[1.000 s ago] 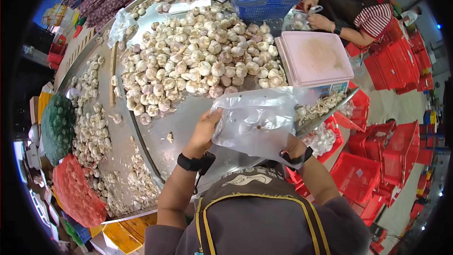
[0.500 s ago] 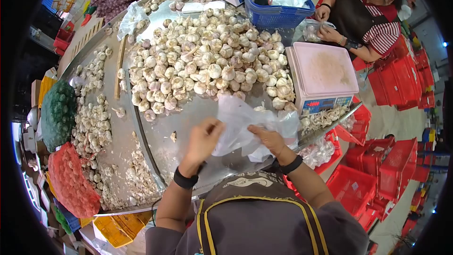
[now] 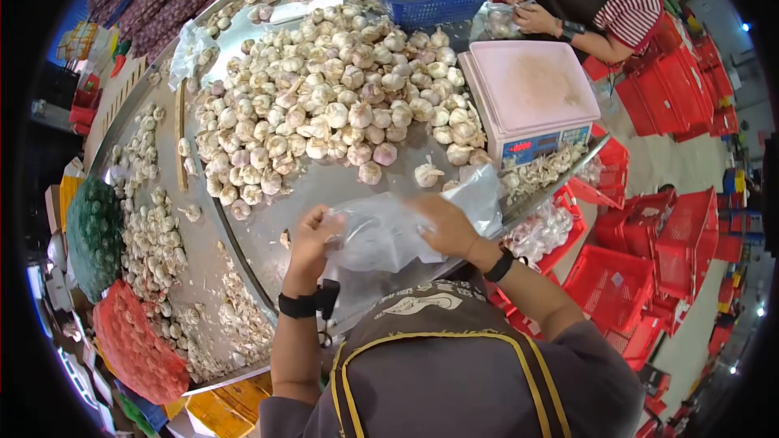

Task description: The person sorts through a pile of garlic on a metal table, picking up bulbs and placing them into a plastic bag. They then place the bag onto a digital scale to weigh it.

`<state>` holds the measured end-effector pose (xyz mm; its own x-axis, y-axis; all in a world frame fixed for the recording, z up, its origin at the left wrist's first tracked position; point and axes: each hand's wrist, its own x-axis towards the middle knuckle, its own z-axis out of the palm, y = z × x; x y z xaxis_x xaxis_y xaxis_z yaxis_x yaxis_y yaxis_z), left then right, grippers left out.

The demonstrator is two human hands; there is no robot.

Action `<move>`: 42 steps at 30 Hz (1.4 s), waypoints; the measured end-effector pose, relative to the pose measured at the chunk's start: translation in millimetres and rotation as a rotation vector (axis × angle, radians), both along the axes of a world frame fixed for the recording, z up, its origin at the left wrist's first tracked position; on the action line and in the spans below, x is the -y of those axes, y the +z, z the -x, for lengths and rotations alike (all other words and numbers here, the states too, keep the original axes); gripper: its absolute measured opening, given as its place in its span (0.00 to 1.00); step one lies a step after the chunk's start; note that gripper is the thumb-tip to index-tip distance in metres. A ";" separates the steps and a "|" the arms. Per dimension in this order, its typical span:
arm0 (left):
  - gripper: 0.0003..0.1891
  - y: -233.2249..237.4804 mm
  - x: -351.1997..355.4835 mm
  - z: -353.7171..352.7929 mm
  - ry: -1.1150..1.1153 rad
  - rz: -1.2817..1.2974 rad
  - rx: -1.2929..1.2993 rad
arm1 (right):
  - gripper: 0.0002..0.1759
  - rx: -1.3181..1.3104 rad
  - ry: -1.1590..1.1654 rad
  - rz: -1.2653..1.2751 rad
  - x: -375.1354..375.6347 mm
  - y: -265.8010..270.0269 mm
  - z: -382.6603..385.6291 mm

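A clear plastic bag (image 3: 377, 231) is stretched between my two hands above the metal table. My left hand (image 3: 312, 243) pinches its left edge, fingers closed. My right hand (image 3: 446, 225) grips the bag's right part; its fingertips are blurred. More clear plastic (image 3: 480, 195) lies just beyond my right hand. A large heap of garlic bulbs (image 3: 324, 97) lies past the bag. To the right of the heap is a scale (image 3: 531, 89) with a pink tray and a lit red display.
Left are loose garlic (image 3: 154, 235), a green net sack (image 3: 93, 235) and a red net sack (image 3: 138, 345). A blue basket (image 3: 434, 0) stands behind the scale. A co-worker (image 3: 592, 0) handles a bag at the upper right. Red crates (image 3: 608, 284) are to the right.
My hands have spread the bag wider, the left moving left and the right sliding across its edge. The whole view has shifted, with the table scene now higher and further left.
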<state>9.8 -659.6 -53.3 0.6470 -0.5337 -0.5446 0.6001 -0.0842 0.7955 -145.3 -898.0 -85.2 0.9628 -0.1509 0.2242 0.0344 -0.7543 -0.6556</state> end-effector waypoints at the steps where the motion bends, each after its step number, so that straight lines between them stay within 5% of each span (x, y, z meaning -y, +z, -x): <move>1: 0.05 -1.0 -0.1 -2.6 -0.251 -0.199 0.345 | 0.20 -0.197 0.176 -0.051 -0.8 5.9 -4.1; 2: 0.05 -0.6 -0.7 -4.5 -0.266 -0.201 0.345 | 0.21 -0.392 0.352 -0.106 -3.4 26.4 -15.6; 3: 0.05 -0.1 -2.2 -6.1 -0.293 -0.530 0.785 | 0.21 -0.391 0.339 -0.113 -7.2 23.4 -19.1; 4: 0.06 0.6 -4.3 -8.1 -0.308 -0.854 1.228 | 0.20 -0.362 0.300 -0.409 -10.4 17.3 -21.2; 5: 0.08 6.0 -7.9 -10.4 -0.205 -0.879 1.150 | 0.18 -0.325 0.253 -0.705 -12.7 10.3 -22.6; 6: 0.07 -14.2 -29.0 -20.8 -0.159 -0.855 1.267 | 0.18 -0.324 0.236 -0.711 -11.8 1.2 -25.7; 8: 0.07 -38.9 -63.6 -34.1 -0.224 -0.924 1.126 | 0.20 -0.348 0.159 -1.863 -5.6 -15.2 -36.6; 9: 0.07 -53.4 -82.3 -43.0 -0.250 -0.894 0.844 | 0.20 -0.393 0.035 -2.135 -3.8 -10.8 -43.2; 10: 0.07 -61.4 -92.5 -47.1 -0.272 -0.858 0.560 | 0.20 -0.383 0.024 -2.142 -7.3 -35.3 -47.6; 11: 0.07 -61.5 -90.7 -43.8 -0.283 -0.859 0.558 | 0.19 -0.385 -0.140 -2.199 -10.9 -79.2 -51.6; 12: 0.08 -59.7 -87.0 -38.3 0.025 -0.500 0.060 | 0.19 -0.388 -0.307 -2.249 -12.7 -104.0 -52.2; 13: 0.10 -57.3 -82.0 -31.4 0.324 -0.121 -0.428 | 0.24 -0.440 -0.482 -2.113 -12.1 -92.9 -51.2; 14: 0.10 -55.0 -73.7 -17.4 0.318 -0.127 -0.432 | 0.24 -0.438 -0.491 -2.117 -9.5 -102.6 -45.8; 16: 0.25 -47.7 -44.3 23.1 -0.038 -0.075 0.422 | 0.21 -0.267 -0.701 -2.294 0.6 -129.7 -23.4; 18: 0.15 -20.5 23.3 25.6 0.190 0.028 -0.195 | 0.23 -0.174 -0.764 -2.201 19.4 -128.3 13.5; 22: 0.15 -125.0 64.5 43.6 -0.065 0.069 -0.109 | 0.21 -0.152 -1.173 -1.833 51.2 -102.9 62.3; 23: 0.15 -146.5 80.1 43.7 -0.062 0.070 -0.116 | 0.21 -0.158 -1.177 -1.828 59.2 -95.0 61.7; 25: 0.15 -177.5 109.0 37.7 0.191 0.258 -0.836 | 0.16 0.051 -1.146 -1.807 74.4 -87.1 54.9; 28: 0.15 -169.8 138.1 31.7 0.259 0.347 -0.868 | 0.14 0.055 -1.224 -1.693 98.7 -146.9 62.5; 32: 0.13 -187.2 139.1 2.0 0.330 0.365 -0.853 | 0.15 0.083 -1.032 -1.533 110.2 -112.5 -5.8; 34: 0.13 -180.7 133.7 -6.8 0.348 0.405 -0.828 | 0.14 0.046 -0.955 -1.634 129.3 -136.8 -33.0; 36: 0.12 -175.5 122.7 -13.6 0.370 0.446 -0.800 | 0.11 -0.072 -0.909 -1.297 122.6 -123.0 -78.1; 38: 0.12 -173.1 105.2 -16.9 0.438 0.430 -0.475 | 0.10 -0.064 -0.836 -1.328 114.7 -132.8 -111.3; 39: 0.11 -172.6 94.0 -32.5 0.539 0.482 -0.647 | 0.08 -0.047 -0.768 -1.359 110.6 -136.8 -122.8; 42: 0.10 -173.2 66.0 -72.3 0.590 0.452 -0.644 | 0.08 -0.173 -0.734 -1.347 99.7 -149.0 -150.0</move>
<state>82.1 -725.6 -226.4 0.5277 -0.4654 -0.7106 0.7782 0.6003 0.1847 4.7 -997.7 -234.1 0.5882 -0.5790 -0.5647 -0.2126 0.5630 -0.7987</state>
